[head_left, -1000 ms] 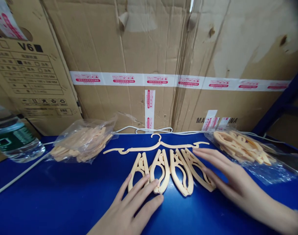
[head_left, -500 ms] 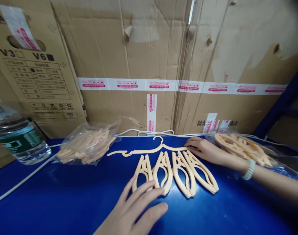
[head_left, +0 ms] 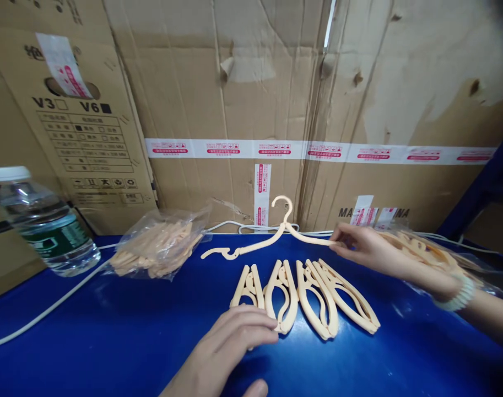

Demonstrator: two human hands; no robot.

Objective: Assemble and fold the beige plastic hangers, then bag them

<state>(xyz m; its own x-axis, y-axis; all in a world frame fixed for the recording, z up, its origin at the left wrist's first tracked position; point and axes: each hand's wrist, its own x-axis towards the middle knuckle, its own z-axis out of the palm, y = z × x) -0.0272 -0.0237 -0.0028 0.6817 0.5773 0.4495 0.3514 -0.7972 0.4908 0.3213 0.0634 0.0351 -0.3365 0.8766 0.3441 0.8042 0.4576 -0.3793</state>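
An unfolded cream folding hanger (head_left: 260, 244) is tilted up at the back of the blue table, its hook standing in front of the cardboard. My right hand (head_left: 369, 251) pinches the end of its right arm between thumb and fingers. The hanger's left end has a notched tip and seems to stay low near the table. Several folded hangers lie in a row in front of it. My left hand (head_left: 222, 347), fingers stretched out, rests over the lower part of the leftmost folded hanger (head_left: 257, 286). The fingertips reach the second folded hanger (head_left: 293, 309).
A clear bag of hanger pieces (head_left: 156, 251) lies at the left, beside a water bottle (head_left: 48, 226). Another bag of hangers (head_left: 425, 248) sits behind my right wrist. Cardboard boxes (head_left: 218, 99) wall off the back. A white cable (head_left: 48, 317) crosses the table's left side.
The unfolded hanger has been raised at its hook, with my right hand still on its arm. My left fingers have drawn closer together. The view has shifted slightly left.
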